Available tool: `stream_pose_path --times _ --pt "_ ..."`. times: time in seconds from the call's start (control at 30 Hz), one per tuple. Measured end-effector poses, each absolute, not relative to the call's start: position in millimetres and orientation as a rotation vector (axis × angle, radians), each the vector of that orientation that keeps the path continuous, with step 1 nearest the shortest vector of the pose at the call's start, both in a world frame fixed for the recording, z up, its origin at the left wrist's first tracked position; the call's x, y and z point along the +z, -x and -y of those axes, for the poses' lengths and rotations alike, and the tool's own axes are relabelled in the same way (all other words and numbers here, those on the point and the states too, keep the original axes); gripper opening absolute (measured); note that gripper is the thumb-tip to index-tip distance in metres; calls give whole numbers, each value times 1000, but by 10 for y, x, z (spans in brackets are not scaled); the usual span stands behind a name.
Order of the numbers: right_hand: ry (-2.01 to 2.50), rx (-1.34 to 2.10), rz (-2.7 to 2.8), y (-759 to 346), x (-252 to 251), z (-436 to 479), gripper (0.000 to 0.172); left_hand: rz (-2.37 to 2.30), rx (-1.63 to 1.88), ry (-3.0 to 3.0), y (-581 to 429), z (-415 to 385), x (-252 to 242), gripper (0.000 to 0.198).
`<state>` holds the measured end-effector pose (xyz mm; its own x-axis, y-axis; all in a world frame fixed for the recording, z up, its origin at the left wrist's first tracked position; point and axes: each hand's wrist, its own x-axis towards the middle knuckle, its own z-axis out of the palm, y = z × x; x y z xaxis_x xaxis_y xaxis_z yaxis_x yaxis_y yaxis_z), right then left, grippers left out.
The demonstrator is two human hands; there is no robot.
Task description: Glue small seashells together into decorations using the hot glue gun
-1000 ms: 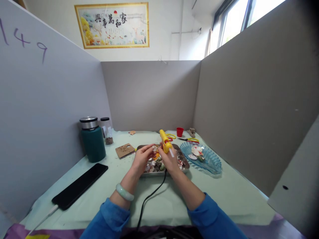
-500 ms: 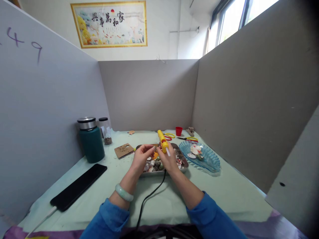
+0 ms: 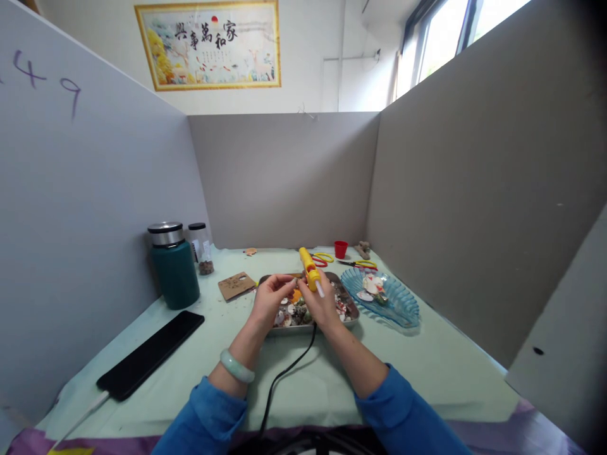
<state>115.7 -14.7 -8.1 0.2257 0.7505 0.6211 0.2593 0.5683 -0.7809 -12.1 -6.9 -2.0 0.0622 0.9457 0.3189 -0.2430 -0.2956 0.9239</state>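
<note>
Hands (image 3: 271, 300) (image 3: 323, 302) hover over the tray (image 3: 291, 329), green cloth (image 3: 427, 373) spreading past its rim.

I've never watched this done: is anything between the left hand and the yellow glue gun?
Yes: the right hand gripping the yellow glue gun; its fingertips come between the gun and the left hand. The small piece pinched there can't be identified.

Grey partitions (image 3: 284, 183), framed picture (image 3: 213, 47) on white wall (image 3: 306, 50), bright window (image 3: 441, 44) upper right, probably daylit

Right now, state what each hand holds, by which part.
Right hand: yellow glue gun, apparently by its hidden handle. Left hand: tiny piece, held part unclear.
</note>
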Motion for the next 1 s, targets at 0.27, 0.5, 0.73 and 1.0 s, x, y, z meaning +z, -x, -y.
stream_pose_path --times 0.27,0.5,0.73,1.0 --pt "940 433 1332 -1149 -75 149 16 -799 1453 -1310 123 62 -23 38" --pt "941 428 1327 -1153 -74 156 19 -814 1514 -1211 129 44 -31 41" --pt "937 452 1323 -1153 -78 162 20 -795 1500 -1225 114 60 -18 39" --pt "956 570 1201 -1143 -61 154 20 -755 1514 -1223 127 36 -39 40"
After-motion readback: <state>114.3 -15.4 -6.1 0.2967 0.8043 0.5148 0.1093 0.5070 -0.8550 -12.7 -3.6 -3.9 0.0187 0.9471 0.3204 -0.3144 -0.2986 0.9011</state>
